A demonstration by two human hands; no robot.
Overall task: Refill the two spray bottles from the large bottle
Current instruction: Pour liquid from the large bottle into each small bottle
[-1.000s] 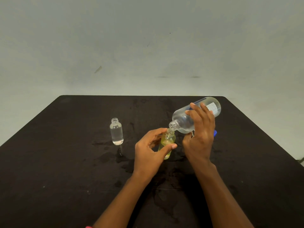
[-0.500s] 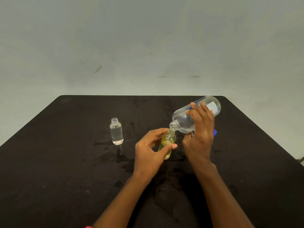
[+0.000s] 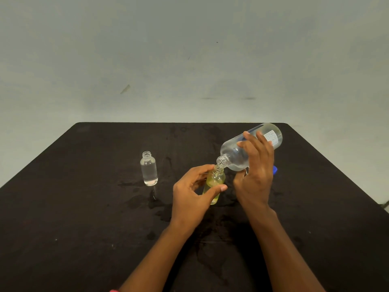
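My right hand [image 3: 254,171] grips the large clear bottle [image 3: 235,154], tilted with its open neck down and to the left. That neck sits right over the mouth of a small yellowish bottle [image 3: 213,182], which stands on the black table [image 3: 84,207]. My left hand [image 3: 191,197] holds this small bottle between thumb and fingers. A second small bottle [image 3: 149,170], clear and uncapped, stands upright to the left, apart from both hands, with clear liquid inside.
A blue cap [image 3: 275,170] lies on the table behind my right hand, mostly hidden. Wet patches darken the tabletop around the bottles. A thin dark object [image 3: 154,192] lies just in front of the clear small bottle. A pale wall stands behind the table.
Almost nothing differs; both hands and the tilted large bottle keep the same pose over the yellowish bottle.
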